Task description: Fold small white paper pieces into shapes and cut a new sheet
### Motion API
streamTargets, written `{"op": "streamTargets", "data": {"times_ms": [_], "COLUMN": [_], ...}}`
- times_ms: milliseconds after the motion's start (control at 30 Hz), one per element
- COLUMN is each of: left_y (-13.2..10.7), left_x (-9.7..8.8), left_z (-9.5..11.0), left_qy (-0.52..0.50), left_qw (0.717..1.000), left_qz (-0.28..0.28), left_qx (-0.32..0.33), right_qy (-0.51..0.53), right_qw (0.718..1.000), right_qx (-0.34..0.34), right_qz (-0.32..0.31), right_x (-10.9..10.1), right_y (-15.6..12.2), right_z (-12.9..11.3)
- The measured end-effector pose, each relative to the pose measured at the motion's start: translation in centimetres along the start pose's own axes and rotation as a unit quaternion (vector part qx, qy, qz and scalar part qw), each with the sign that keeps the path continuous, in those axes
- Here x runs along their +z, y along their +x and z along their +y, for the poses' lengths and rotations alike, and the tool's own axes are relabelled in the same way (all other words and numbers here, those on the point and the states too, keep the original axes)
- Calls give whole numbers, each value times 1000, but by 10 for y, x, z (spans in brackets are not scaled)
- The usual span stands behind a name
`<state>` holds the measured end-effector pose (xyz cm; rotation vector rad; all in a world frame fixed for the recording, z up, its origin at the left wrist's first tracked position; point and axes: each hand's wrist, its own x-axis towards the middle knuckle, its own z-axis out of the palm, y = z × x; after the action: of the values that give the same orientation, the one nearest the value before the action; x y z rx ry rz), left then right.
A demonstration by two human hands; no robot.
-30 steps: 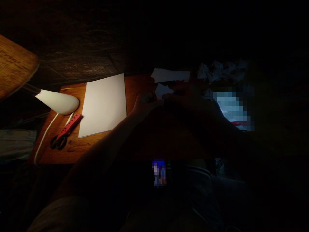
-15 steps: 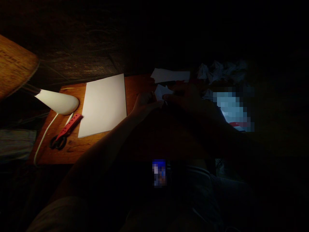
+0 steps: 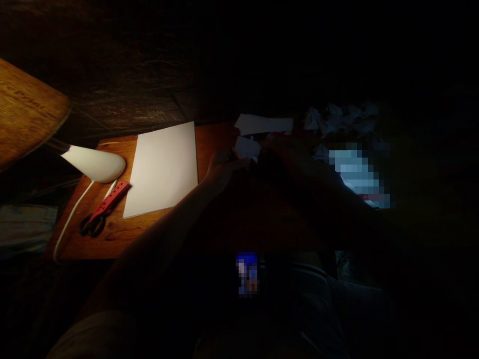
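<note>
In dim light near the table's middle, my left hand (image 3: 220, 169) is closed on a small folded piece of white paper (image 3: 247, 147), gripping its left and lower side. My right hand (image 3: 286, 152) is closed at the paper's right edge; deep shadow hides most of its fingers. Just beyond the hands lies a flat strip of white paper (image 3: 265, 123). Several crumpled-looking or folded white paper shapes (image 3: 333, 118) sit to the right of it, too dark to make out well.
A stack of white paper sheets (image 3: 164, 169) lies left of my hands. Further left stand a lamp with a white base (image 3: 97, 164) and wooden-looking shade (image 3: 30, 112), beside scissors with black handles (image 3: 93, 224) and a red perforated piece (image 3: 110, 200). A blurred bright screen (image 3: 359, 174) is at right.
The folded paper has turned and shifted slightly left in my hands. My right fingers have moved from its front face to its right edge. The whole view has tipped a little.
</note>
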<state>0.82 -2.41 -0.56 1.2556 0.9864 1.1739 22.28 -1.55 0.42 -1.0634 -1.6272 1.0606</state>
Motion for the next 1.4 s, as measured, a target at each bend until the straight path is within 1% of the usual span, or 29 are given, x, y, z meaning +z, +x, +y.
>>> {"op": "streamTargets", "data": {"times_ms": [100,233,300,400,567,667,733,833,900,1067,1200,1400], "left_y": [0,0,0,-1,-1,0,0,2,1,-1,0,1], "left_x": [2,3,2,1,0,-1,-3,-6,-6,-3,-3,-6], "left_z": [4,5,4,3,2,0,-3,-6,-6,-4,-6,-8], "left_qy": [-8,-10,-3,11,27,34,42,48,49,84,69,61], "left_qw": [1000,1000,1000,1000,1000,999,999,998,998,996,998,997], "left_qz": [0,3,6,-2,-9,-16,-17,-28,-34,-18,-13,-30], "left_qx": [-3,4,6,3,-10,-5,9,26,26,12,9,17], "right_qy": [63,108,119,100,60,84,98,91,78,51,36,59], "right_qw": [997,992,990,994,998,996,995,995,996,998,999,997], "right_qx": [45,54,57,46,2,1,1,5,6,-12,-15,-43], "right_qz": [-3,-35,-45,-27,-1,12,21,32,40,28,26,27], "right_x": [-2,-2,-1,0,-1,1,3,4,3,1,5,9], "right_y": [0,-3,-4,-3,1,2,2,2,2,1,1,1], "right_z": [-4,-17,-20,-16,-6,-5,-4,-3,-3,-3,0,3]}}
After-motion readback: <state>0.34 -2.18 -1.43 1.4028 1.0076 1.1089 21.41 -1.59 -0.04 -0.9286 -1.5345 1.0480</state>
